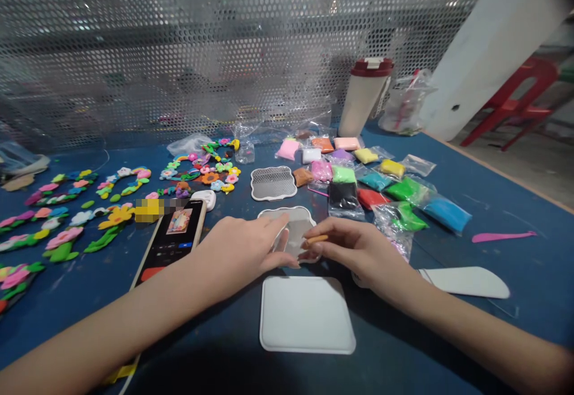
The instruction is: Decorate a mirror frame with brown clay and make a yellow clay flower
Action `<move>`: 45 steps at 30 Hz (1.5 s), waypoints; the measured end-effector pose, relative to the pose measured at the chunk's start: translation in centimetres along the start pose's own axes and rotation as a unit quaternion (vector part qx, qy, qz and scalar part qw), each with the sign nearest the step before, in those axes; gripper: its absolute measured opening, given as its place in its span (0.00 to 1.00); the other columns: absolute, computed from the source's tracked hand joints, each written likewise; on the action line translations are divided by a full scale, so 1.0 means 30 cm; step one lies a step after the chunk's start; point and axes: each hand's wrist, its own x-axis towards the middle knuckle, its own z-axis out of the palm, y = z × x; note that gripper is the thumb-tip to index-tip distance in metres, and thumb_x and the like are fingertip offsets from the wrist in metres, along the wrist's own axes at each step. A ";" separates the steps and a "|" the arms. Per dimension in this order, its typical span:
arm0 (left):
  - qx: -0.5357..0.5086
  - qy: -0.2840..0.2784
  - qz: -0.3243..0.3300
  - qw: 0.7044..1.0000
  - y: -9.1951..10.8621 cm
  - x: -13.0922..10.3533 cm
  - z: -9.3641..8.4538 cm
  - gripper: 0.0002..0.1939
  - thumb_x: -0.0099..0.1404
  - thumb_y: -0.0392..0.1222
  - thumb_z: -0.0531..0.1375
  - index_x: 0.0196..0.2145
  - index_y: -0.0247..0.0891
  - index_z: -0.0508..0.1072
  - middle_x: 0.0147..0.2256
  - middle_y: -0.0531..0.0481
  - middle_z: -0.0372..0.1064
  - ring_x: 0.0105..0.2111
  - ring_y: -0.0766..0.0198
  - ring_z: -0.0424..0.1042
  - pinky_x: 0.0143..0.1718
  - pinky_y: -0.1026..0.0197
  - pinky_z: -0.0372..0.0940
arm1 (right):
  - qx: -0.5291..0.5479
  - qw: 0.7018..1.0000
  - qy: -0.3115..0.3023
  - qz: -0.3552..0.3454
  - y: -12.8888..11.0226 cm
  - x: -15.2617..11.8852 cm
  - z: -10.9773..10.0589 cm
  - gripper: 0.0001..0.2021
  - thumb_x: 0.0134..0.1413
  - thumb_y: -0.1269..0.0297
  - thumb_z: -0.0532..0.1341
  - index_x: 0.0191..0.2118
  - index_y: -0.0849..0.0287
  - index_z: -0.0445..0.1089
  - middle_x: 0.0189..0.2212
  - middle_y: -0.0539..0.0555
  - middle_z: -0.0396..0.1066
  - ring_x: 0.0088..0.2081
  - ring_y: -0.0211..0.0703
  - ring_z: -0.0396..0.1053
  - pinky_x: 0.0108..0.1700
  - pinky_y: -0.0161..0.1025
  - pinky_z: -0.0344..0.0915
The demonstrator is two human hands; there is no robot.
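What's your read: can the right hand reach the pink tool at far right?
Probably yes: the pink tool lies uncovered on the table. The right hand pinches an orange piece, though, which may need setting down first.

From here I see a dark blue, flat-topped desk point(394, 347). Directly on it lie a white rounded-corner rectangular board point(307, 314), a black-screened smartphone point(173, 242), colourful flower-decorated clay pieces point(123, 183), plastic-wrapped coloured clay packets point(343, 195), a slim pink plastic tool point(503, 236) and a beige tumbler with a dark red lid point(363, 99).
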 end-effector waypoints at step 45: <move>-0.283 0.117 0.010 0.952 0.060 0.046 0.078 0.04 0.62 0.38 0.59 0.33 0.40 0.74 0.35 0.54 0.69 0.35 0.67 0.69 0.34 0.66 0.61 | -0.193 0.974 0.091 -0.073 -0.007 -0.002 -0.054 0.11 0.60 0.57 0.53 0.35 0.56 0.68 0.28 0.48 0.68 0.32 0.39 0.66 0.34 0.35 0.61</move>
